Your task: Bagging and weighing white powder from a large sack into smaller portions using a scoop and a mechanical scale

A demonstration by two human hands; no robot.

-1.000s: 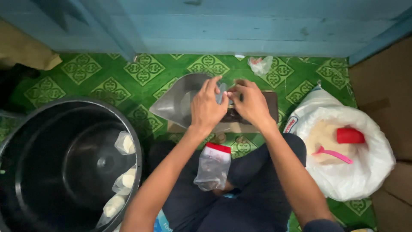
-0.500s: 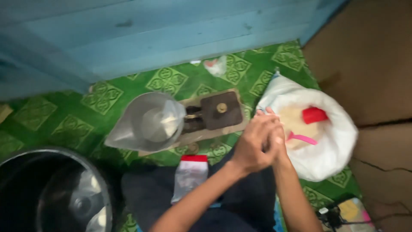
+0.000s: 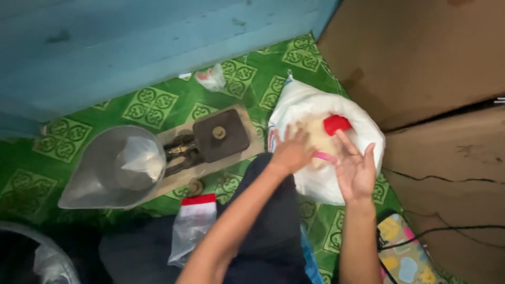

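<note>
Over the white sack [image 3: 321,181], left hand [image 3: 292,151] and right hand [image 3: 355,171] hover, fingers spread, near a red scoop [image 3: 336,124].

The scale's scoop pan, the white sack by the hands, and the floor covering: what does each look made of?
The scoop pan looks like dull grey metal: matte sheen, thin rolled rim. The white sack seems woven plastic, crinkled and softly glossy, though the weave is too small to confirm. The floor covering appears to be printed vinyl or plastic matting: flat, repeating green pattern, faint shine.
</note>
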